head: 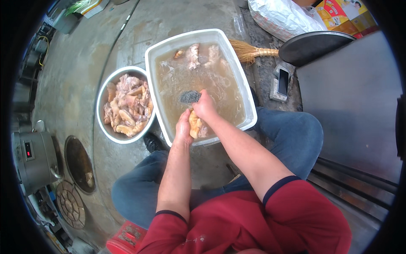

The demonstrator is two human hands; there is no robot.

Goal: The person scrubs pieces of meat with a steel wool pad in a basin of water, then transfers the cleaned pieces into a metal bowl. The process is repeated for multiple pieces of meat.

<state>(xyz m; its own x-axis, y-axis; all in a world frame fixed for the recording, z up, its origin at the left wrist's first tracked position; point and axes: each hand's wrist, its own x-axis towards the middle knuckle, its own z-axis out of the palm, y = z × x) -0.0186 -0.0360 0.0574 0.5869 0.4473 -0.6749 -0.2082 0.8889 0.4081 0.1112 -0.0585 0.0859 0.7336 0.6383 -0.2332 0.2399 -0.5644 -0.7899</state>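
Note:
Over a white plastic tub (250, 104) of cloudy brown water, my left hand (184, 127) grips a yellowish piece of meat (196, 125), possibly a trotter. In my right hand (205, 106) is a grey metal scouring pad (189, 96), held just above or at the water surface. The right wrist lies close over the held piece. Toward the far side of the tub, a pale meat piece (193, 56) and another pale piece (214, 55) stick partly out of the water. To the left, a round metal basin (101, 117) holds a heap of similar meat pieces (128, 101).
A straw broom (249, 52) lies behind the tub's right side. A phone (283, 82) rests on a block at right, near a metal cabinet (349, 95). On the left floor are an open round hole (77, 162) and its cover (70, 203). A red stool (127, 238) is below.

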